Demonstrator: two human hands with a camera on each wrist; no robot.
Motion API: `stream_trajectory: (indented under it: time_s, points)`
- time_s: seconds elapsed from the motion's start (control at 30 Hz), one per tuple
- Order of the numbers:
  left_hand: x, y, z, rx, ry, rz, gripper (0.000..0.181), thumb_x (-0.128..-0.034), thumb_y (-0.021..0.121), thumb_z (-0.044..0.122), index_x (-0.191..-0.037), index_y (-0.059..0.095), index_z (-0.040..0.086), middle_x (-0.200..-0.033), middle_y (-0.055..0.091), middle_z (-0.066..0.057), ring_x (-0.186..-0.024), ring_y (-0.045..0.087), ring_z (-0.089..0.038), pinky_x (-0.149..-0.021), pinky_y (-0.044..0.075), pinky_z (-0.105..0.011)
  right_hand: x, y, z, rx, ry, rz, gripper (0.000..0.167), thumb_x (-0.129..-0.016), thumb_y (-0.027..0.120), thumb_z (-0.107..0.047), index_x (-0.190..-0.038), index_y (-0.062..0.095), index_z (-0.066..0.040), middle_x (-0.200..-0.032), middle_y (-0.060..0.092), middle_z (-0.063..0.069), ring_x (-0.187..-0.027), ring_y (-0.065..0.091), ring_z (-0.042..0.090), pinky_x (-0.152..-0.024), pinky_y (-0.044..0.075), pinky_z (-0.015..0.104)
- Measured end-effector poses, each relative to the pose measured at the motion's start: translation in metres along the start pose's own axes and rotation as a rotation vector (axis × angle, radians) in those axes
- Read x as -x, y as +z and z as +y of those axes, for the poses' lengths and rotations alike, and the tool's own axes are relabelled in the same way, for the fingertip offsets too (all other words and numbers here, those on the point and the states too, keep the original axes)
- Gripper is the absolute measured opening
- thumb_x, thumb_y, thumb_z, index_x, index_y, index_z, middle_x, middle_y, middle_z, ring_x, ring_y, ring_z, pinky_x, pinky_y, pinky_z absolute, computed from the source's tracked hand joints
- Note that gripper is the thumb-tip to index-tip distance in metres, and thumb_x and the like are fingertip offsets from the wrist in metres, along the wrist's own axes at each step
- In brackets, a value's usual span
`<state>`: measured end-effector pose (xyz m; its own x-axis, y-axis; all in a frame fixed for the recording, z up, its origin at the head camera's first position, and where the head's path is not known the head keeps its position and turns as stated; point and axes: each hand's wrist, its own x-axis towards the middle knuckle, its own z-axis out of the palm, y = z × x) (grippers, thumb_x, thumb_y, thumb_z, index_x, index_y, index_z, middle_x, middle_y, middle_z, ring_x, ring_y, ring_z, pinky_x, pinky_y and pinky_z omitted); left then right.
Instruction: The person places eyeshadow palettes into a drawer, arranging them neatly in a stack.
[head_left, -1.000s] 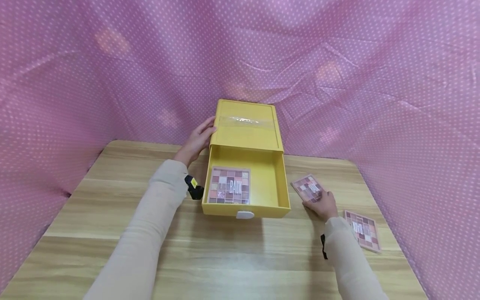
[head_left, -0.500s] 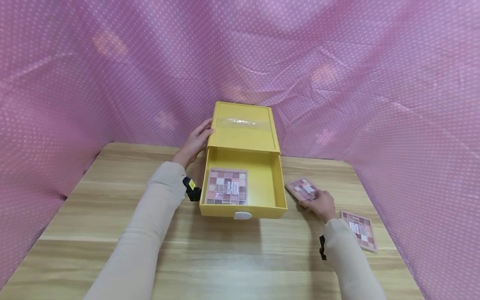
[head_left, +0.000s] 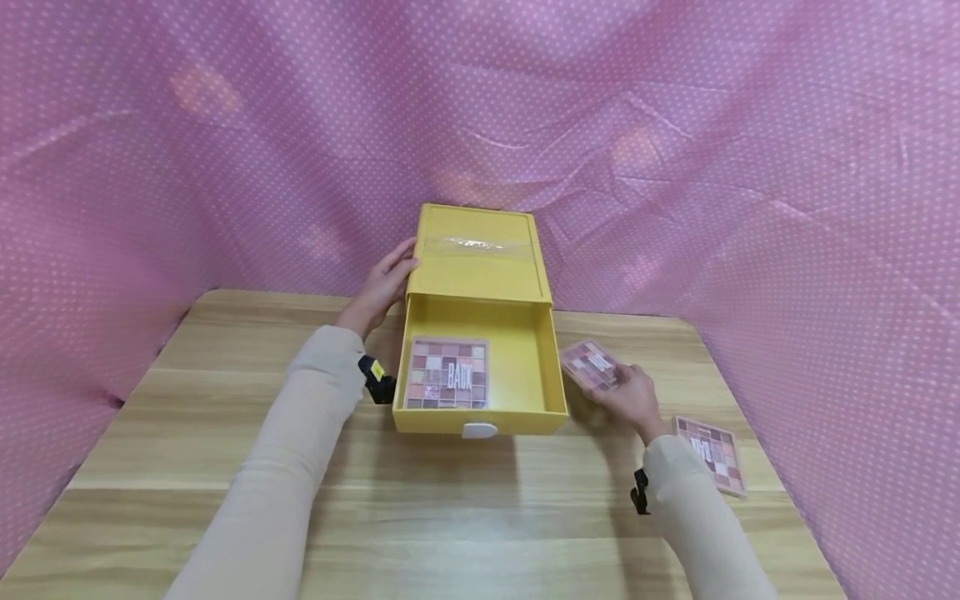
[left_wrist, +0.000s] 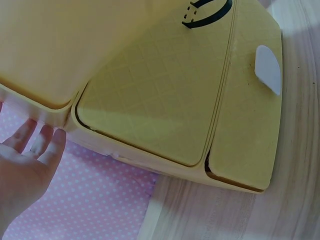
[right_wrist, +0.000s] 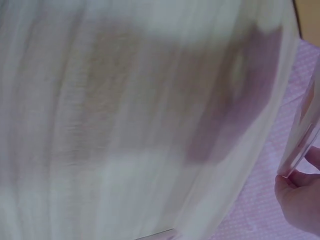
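A yellow box point(head_left: 480, 267) has its top drawer point(head_left: 517, 358) pulled out, with a square palette marked BACK point(head_left: 448, 375) lying in the drawer's left part. My left hand point(head_left: 378, 287) rests against the box's left side, fingers fairly straight; the left wrist view shows those fingertips at the box edge point(left_wrist: 35, 155). Right of the drawer, my right hand point(head_left: 630, 398) pinches a second palette point(head_left: 588, 364) by its near edge, tilted above the table. The right wrist view shows thumb and fingers point(right_wrist: 300, 195) on that palette point(right_wrist: 302, 132).
A third palette point(head_left: 712, 454) lies on the wooden table point(head_left: 480, 517) to the right, beside the right sleeve. Pink dotted cloth point(head_left: 480, 100) hangs behind and at both sides. In the left wrist view, more drawer fronts point(left_wrist: 150, 95) show, one with a white handle point(left_wrist: 268, 69).
My right hand has lifted the second palette off the table and moved it left, closer to the drawer. My left hand stays at the box; the whole head view has shifted slightly.
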<state>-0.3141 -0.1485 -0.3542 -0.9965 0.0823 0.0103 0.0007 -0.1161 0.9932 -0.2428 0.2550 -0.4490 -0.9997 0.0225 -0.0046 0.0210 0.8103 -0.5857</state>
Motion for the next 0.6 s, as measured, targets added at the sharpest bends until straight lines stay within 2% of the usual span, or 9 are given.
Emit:
stream_trajectory:
  time_s: [0.13, 0.37, 0.53, 0.6]
  points:
    - [0.001, 0.001, 0.0, 0.014, 0.001, -0.003, 0.047, -0.0887, 0.049, 0.024, -0.134, 0.034, 0.023, -0.134, 0.033, -0.007, -0.112, 0.042, -0.026, -0.088, 0.04, -0.032, 0.0, -0.005, -0.009, 0.015, -0.039, 0.028, 0.08, -0.065, 0.073, -0.036, -0.121, 0.041, 0.011, -0.115, 0.04, 0.028, -0.102, 0.038, 0.039, -0.088, 0.032, 0.05]
    - [0.002, 0.0, 0.0, 0.035, 0.006, -0.02, 0.048, -0.0895, 0.047, 0.022, -0.135, 0.032, 0.022, -0.135, 0.031, -0.007, -0.113, 0.04, -0.026, -0.089, 0.039, -0.031, 0.001, -0.019, -0.023, -0.042, -0.138, 0.087, 0.074, -0.063, 0.075, -0.027, -0.118, 0.044, 0.012, -0.096, 0.049, 0.019, -0.086, 0.046, 0.031, -0.076, 0.041, 0.042]
    - [0.002, 0.001, -0.001, 0.03, 0.005, -0.019, 0.047, -0.0896, 0.047, 0.022, -0.134, 0.032, 0.022, -0.135, 0.031, -0.006, -0.112, 0.041, -0.027, -0.089, 0.039, -0.033, 0.001, -0.035, -0.035, -0.057, -0.142, 0.058, 0.076, -0.064, 0.075, -0.029, -0.119, 0.042, 0.012, -0.102, 0.05, 0.02, -0.091, 0.045, 0.032, -0.08, 0.04, 0.044]
    - [0.002, 0.001, -0.001, 0.023, 0.003, -0.017, 0.047, -0.0895, 0.047, 0.023, -0.134, 0.032, 0.022, -0.135, 0.031, -0.005, -0.112, 0.041, -0.027, -0.088, 0.04, -0.033, 0.001, -0.041, -0.04, -0.044, -0.13, 0.042, 0.08, -0.064, 0.074, -0.034, -0.121, 0.041, 0.012, -0.111, 0.046, 0.024, -0.099, 0.043, 0.036, -0.085, 0.036, 0.047]
